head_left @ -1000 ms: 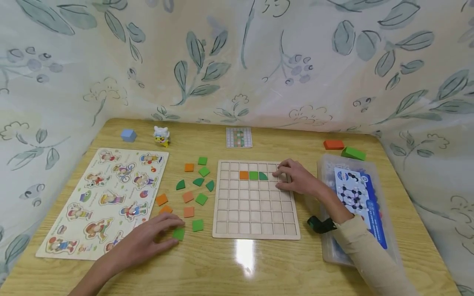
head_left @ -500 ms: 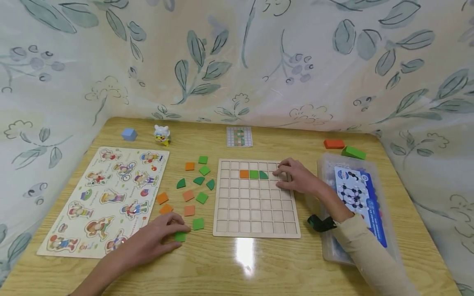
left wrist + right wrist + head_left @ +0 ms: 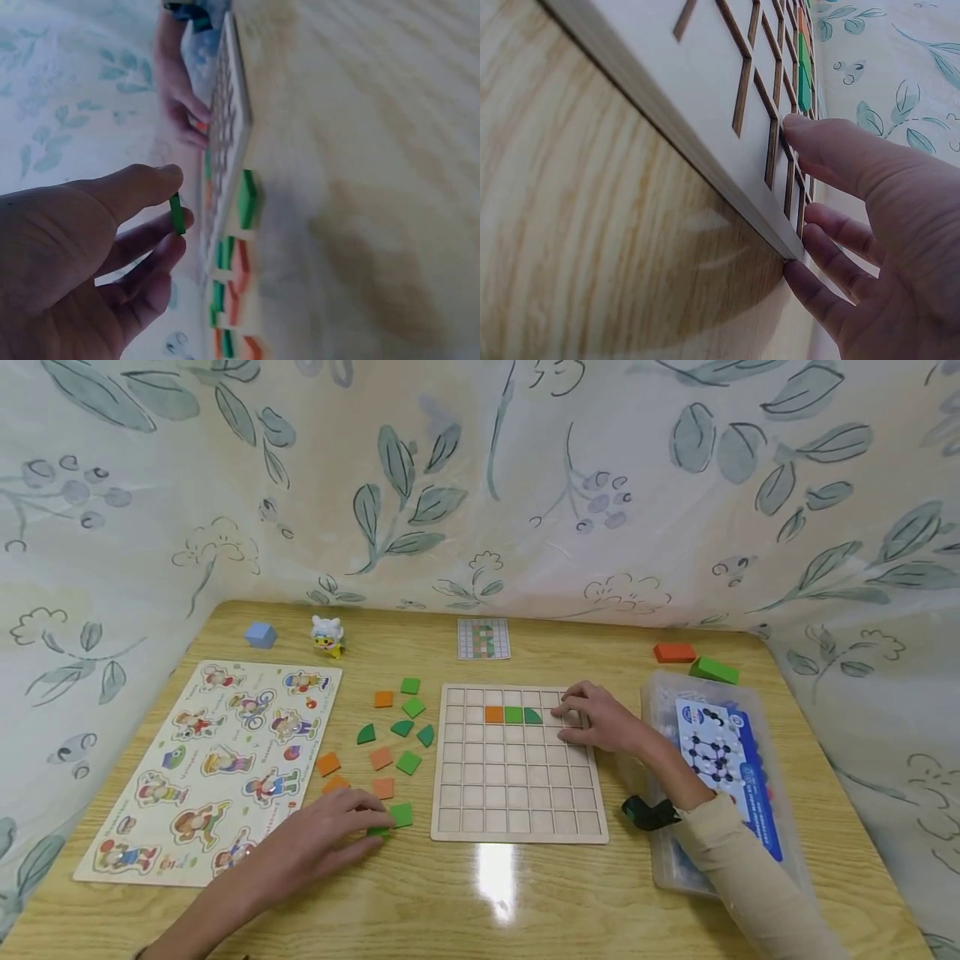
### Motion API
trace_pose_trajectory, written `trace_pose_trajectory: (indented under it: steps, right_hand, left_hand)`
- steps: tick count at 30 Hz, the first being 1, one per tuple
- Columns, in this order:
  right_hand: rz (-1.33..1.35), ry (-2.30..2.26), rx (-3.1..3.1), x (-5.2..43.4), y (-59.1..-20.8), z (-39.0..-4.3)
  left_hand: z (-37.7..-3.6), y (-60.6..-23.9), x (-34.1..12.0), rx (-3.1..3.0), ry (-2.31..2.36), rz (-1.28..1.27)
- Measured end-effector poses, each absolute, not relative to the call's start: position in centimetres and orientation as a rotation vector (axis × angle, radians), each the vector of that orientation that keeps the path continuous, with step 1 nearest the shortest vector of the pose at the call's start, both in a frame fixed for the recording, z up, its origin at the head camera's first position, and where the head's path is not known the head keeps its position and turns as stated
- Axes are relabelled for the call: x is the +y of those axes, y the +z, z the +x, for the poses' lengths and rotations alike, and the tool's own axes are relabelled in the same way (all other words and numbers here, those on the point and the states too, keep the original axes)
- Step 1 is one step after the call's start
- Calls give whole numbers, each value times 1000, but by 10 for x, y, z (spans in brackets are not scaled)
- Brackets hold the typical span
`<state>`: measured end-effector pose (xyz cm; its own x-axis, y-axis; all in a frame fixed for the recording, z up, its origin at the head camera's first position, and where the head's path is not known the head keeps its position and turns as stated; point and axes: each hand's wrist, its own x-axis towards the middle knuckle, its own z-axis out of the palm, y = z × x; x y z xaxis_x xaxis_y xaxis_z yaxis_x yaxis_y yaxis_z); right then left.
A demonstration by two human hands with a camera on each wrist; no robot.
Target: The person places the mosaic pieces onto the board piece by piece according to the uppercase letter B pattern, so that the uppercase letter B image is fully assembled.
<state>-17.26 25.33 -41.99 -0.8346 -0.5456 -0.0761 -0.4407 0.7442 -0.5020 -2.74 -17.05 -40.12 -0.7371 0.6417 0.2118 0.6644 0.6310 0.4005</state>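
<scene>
Green square tile (image 3: 177, 213): pinched on edge between left hand (image 3: 318, 847) thumb and fingertips, just above table beside grid board (image 3: 517, 766). Shallow pinch; tile may slip. Right hand (image 3: 603, 720) rests flat on board, fingers relaxed.

The left hand (image 3: 322, 843) covers most of a green tile (image 3: 377, 832) at its fingertips. The pattern card (image 3: 483, 638) beyond the right hand (image 3: 600, 720) is too small to read.

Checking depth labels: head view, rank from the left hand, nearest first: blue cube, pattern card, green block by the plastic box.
From the left hand, which pinches a green tile:
1. Blue cube, at the table's far left, beyond the picture puzzle.
2. Pattern card, far middle, behind the grid board.
3. Green block, far right, beside the orange block and behind the plastic box.
</scene>
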Motion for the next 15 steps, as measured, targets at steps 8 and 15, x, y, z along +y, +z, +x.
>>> trace_pose_trajectory:
  steps: [8,15]
  right_hand:
    - [-759,-708,2722,253,-420,-172]
    - [-760,-712,2718,253,-419,-172]
  left_hand:
    - [-55,-392,-146,-2757,-769,-1247]
    - [-98,-393,-113,-2840,-939,-1260]
